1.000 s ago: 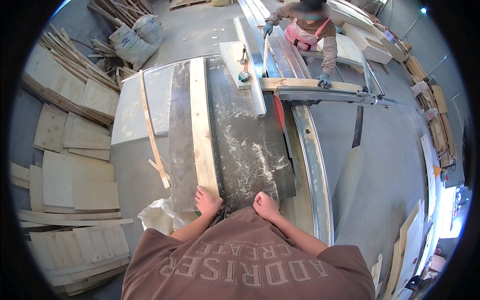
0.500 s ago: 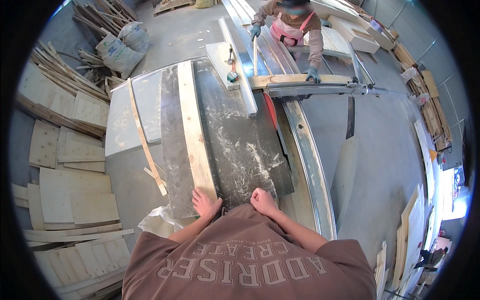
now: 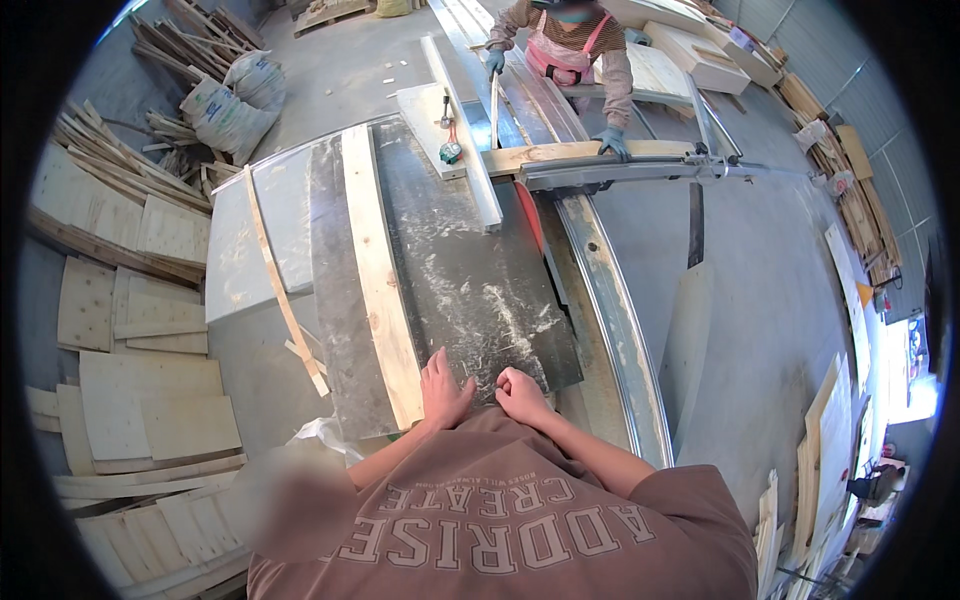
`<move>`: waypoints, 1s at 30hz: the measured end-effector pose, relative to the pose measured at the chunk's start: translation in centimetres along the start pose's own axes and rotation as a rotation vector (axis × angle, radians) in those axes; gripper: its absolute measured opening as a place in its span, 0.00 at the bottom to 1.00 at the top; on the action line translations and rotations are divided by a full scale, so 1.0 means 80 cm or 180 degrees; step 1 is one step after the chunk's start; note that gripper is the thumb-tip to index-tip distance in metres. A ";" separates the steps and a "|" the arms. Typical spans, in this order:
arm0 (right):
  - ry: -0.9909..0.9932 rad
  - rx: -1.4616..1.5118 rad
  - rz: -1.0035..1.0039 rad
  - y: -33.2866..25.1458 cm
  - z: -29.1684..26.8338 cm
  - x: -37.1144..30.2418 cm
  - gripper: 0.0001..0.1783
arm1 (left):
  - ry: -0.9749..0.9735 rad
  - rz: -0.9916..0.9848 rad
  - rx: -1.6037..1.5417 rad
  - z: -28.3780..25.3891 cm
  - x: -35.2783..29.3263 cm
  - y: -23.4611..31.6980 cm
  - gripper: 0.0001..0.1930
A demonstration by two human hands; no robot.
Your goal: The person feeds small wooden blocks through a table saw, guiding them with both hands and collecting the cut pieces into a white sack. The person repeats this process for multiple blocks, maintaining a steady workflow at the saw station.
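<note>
A long pale plank (image 3: 377, 270) lies lengthwise on the dark, sawdust-streaked saw table (image 3: 455, 270). My left hand (image 3: 447, 392) is just right of the plank's near end, its fingers stretched out, holding nothing. Close by on its right, my right hand (image 3: 522, 396) is curled into a loose fist at the table's near edge; nothing shows in it. Beyond, a co-worker's gloved hand (image 3: 612, 144) presses on a board (image 3: 545, 156) lying crosswise along the metal fence (image 3: 600, 172). The co-worker's other glove (image 3: 495, 62) holds a thin stick (image 3: 494, 110).
A red guard (image 3: 529, 215) stands at the table's right side, beside a metal rail (image 3: 612, 300). A tape measure (image 3: 450, 152) rests on a pale board farther off. A narrow strip (image 3: 270, 260) lies left of the plank. Stacked panels (image 3: 150, 385) and white sacks (image 3: 222, 112) line the left.
My left hand has let go of the plank's near end and moved right, closer to my right hand. The right hand stays curled. The view has shifted slightly.
</note>
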State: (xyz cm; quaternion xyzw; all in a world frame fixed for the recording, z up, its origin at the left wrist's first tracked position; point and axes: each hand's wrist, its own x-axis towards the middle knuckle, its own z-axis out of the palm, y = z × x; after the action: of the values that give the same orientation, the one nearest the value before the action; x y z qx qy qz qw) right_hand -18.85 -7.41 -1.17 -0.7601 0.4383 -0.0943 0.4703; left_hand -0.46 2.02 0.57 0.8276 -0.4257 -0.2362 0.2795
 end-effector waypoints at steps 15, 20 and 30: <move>-0.0017 0.0121 -0.0029 0.011 -0.011 0.003 0.09 | 0.0086 0.0146 0.0075 0.015 0.005 -0.010 0.43; -0.0051 0.0069 0.0031 0.011 -0.013 0.004 0.10 | 0.0105 0.0101 0.0075 0.016 0.006 -0.009 0.42; -0.0114 0.0075 0.0021 0.014 -0.015 0.005 0.09 | 0.0122 0.0115 0.0077 0.020 0.007 -0.010 0.42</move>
State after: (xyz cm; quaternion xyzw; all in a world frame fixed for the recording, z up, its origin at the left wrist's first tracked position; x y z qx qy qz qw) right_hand -19.89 -8.68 -1.51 -0.7546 0.4311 -0.0844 0.4874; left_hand -0.70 1.51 -1.22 0.8275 -0.4380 -0.2100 0.2818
